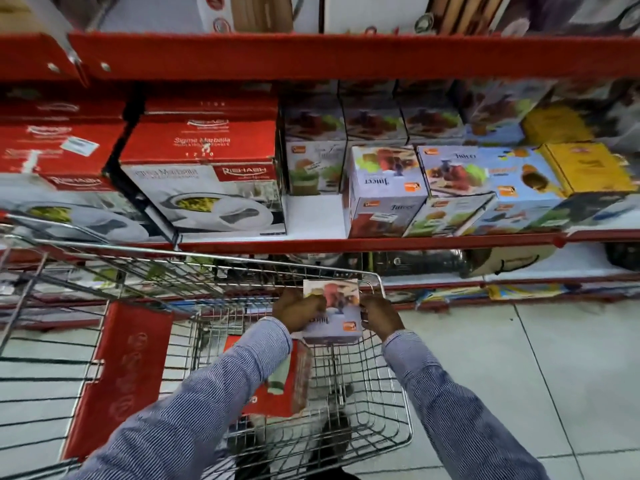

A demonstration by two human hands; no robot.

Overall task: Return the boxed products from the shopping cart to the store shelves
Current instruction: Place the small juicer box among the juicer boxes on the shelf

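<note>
Both hands, left hand [297, 312] and right hand [380, 317], clamp the pale lilac cardboard juicer box [333, 311]. It's upright, print upside down (glossy), above the wire shopping cart [379, 282] at its far right corner.

Bright wire-metal shopping cart [381, 282] with glossy steel rim; printed cardboard juicer box [337, 320], slightly glossy; red cardboard box [124, 368] at the cart's left wall, matt; red painted metal shelf [346, 242] front edge; smooth, pale glossy floor tiles [502, 358]; striped woven cloth sleeves [446, 389].
</note>
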